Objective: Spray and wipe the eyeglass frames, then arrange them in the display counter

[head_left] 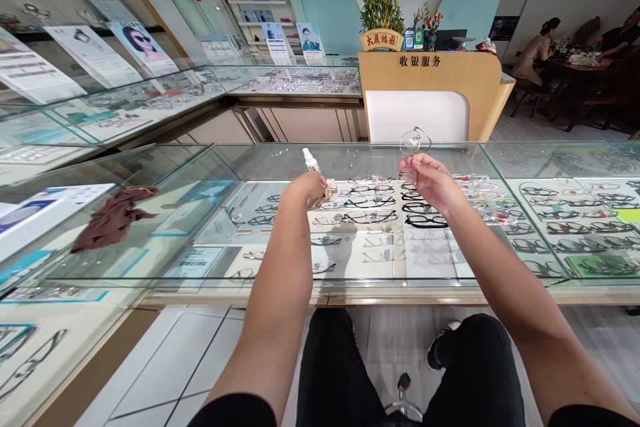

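My right hand (433,180) is raised over the glass counter, its fingers pinching a pair of thin wire-rimmed eyeglasses (415,140) held on edge. One lens shows above the fingertips, the other below them. Over the counter's middle, my left hand (304,188) is bent at the wrist and closed around a small white spray bottle (311,161), which tilts out past the back of the hand. A crumpled beige cloth (330,194) shows by the same hand, apparently also in its grasp. Most of the left fingers are hidden.
Under the glass of the display counter (360,282) lie rows of eyeglasses (425,221). A brown cloth (116,217) lies on the glass at left, near a white box (50,213). Beyond stands a wooden cashier desk (483,90). People (537,53) sit at a table far right.
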A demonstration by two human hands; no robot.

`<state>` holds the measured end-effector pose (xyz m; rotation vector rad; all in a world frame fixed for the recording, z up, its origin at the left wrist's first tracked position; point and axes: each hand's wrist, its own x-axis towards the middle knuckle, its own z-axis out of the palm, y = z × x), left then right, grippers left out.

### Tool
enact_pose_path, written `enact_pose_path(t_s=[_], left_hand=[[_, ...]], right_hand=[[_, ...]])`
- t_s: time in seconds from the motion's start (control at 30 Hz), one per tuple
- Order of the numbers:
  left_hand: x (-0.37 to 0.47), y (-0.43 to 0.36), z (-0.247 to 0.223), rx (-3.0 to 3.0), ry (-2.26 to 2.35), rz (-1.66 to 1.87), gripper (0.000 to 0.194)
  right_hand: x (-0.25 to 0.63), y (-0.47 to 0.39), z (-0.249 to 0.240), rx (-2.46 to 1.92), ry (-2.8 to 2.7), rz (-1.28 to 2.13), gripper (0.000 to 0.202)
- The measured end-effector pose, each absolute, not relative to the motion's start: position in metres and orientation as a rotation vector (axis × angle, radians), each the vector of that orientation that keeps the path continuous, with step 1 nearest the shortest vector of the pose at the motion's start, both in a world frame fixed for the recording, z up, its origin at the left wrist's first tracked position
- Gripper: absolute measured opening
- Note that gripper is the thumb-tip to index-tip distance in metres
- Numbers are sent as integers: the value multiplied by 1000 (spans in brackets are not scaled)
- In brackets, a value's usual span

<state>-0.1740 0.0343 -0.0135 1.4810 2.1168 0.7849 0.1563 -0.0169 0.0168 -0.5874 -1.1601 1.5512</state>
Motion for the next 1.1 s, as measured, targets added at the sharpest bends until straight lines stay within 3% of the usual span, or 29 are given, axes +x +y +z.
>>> enact_pose_path(t_s=[0.27, 0.43, 0.67, 1.1], left_hand=[[-159, 32, 11, 1305, 2129, 976, 15], [-127, 19, 31, 1046, 1390, 1428, 19], [-84, 3, 26, 1110, 1041, 1088, 48], [-62, -4, 18, 1048, 784, 1098, 37]], right_hand=[[156, -17, 17, -565, -1140, 1556, 38], [154, -17, 16, -548, -1154, 1563, 39], [152, -21, 19, -562, -1164, 1566, 39], [151, -17, 13, -647, -1068, 1574, 44]])
